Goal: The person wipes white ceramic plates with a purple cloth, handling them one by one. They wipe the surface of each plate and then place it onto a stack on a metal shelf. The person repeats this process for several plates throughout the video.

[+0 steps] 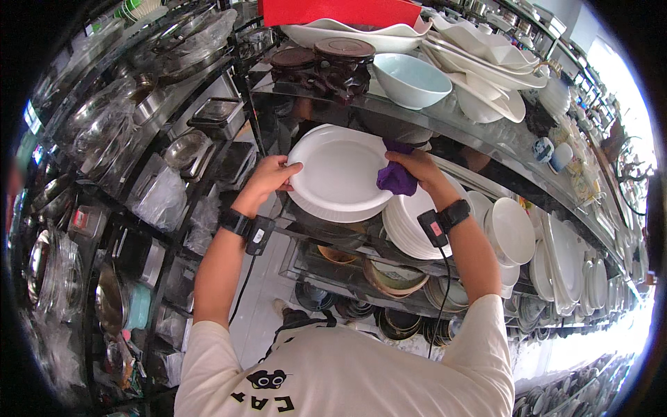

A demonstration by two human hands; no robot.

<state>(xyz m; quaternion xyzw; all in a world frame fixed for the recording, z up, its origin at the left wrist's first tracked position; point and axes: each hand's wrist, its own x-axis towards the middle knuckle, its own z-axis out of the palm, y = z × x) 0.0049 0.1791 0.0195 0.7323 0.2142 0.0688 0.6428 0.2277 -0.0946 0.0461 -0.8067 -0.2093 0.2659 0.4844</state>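
A white oval plate [338,169] is held out before me, tilted slightly, above another white plate [338,213] whose edge shows below it. My left hand [271,176] grips its left rim, thumb on top and fingers underneath. At the right rim, my right hand [417,166] holds a bunched purple cloth [397,177] against the plate. Below that hand stands a stack of white plates [411,229] on the shelf, partly covered by my forearm.
The glass shelf above carries a pale blue bowl [411,81], dark carved wooden stands [344,65] and wavy white dishes [484,57]. Metal pans and plastic-wrapped ware crowd the left rack [177,240]. White bowls [509,229] stand at right, with brown-rimmed bowls [393,279] lower down.
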